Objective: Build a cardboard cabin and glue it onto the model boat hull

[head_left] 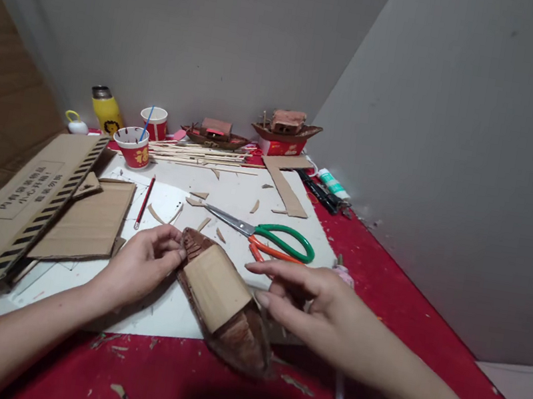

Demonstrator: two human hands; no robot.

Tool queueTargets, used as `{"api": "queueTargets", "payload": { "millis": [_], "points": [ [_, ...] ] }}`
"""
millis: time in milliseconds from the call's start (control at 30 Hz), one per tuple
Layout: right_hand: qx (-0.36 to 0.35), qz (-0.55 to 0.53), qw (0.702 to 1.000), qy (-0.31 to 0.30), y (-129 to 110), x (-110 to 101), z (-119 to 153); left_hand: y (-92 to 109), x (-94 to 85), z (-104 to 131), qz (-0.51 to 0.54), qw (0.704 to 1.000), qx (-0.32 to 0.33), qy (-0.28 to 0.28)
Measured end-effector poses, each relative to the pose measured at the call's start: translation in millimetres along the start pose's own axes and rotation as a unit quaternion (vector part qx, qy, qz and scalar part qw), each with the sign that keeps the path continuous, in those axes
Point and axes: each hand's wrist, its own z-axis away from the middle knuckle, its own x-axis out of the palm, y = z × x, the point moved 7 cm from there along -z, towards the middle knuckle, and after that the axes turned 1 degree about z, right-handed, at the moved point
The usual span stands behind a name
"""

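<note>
A brown model boat (244, 341) lies slantwise at the front edge of the white board, its far tip towards the left. Over its middle sits a curved piece of tan cardboard (217, 286). My left hand (148, 262) pinches the far left tip of the boat. To the right of the cardboard, my right hand (314, 301) is held with fingers apart and nothing between them, its thumb near the cardboard's right edge. Beyond the boat lie scissors (242, 226) with one green and one orange handle, the orange one partly behind my right hand.
Cardboard sheets (83, 221) lie at the left, near a red pencil (145, 202). Thin sticks (197, 153), paper cups (133, 150), a yellow bottle (106, 110) and two finished-looking boats (284, 131) stand behind. Scraps dot the white board (232, 187); glue (334, 184) is at the right.
</note>
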Motion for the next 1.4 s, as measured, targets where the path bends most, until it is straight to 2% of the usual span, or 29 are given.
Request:
{"api": "queueTargets", "payload": {
  "millis": [100,200,267,400,533,667,900,1067,1233,1400],
  "points": [
    [0.001,-0.009,1.0,0.015,-3.0,-14.1,-1.1,2.6,2.8,0.4,-0.027,1.0,0.004,-0.011],
    [-0.002,-0.019,0.993,0.112,-11.6,-31.1,-3.1,7.9,8.5,2.8,-0.062,0.998,0.011,-0.025],
    [-0.046,0.022,0.987,0.149,-24.6,-31.4,-7.2,10.8,13.9,4.2,-0.077,0.996,0.016,-0.036],
    [-0.157,0.174,0.966,0.113,-46.8,-3.4,-23.0,13.1,24.1,5.1,-0.116,0.991,0.037,-0.058],
    [-0.141,0.268,0.951,0.07,-40.4,22.3,-38.8,9.8,27.3,4.5,-0.134,0.988,0.049,-0.064],
    [-0.118,0.289,0.949,0.041,-33.7,35.4,-46.0,9.1,27.2,4.6,-0.149,0.985,0.064,-0.06],
    [-0.118,0.307,0.944,0.009,-35.0,43.4,-55.1,10.4,26.5,6.3,-0.196,0.976,0.085,-0.047],
    [-0.116,0.277,0.954,-0.003,-33.1,43.8,-57.2,9.4,26.5,5.5,-0.217,0.971,0.088,-0.039],
    [-0.124,0.253,0.959,0.005,-30.3,44.3,-55.4,8.1,26.7,6.1,-0.212,0.973,0.081,-0.042],
    [-0.08,0.207,0.975,-0.025,-29.9,39.9,-57.2,9.4,27.1,4.7,-0.166,0.982,0.068,-0.059]
  ]
}}
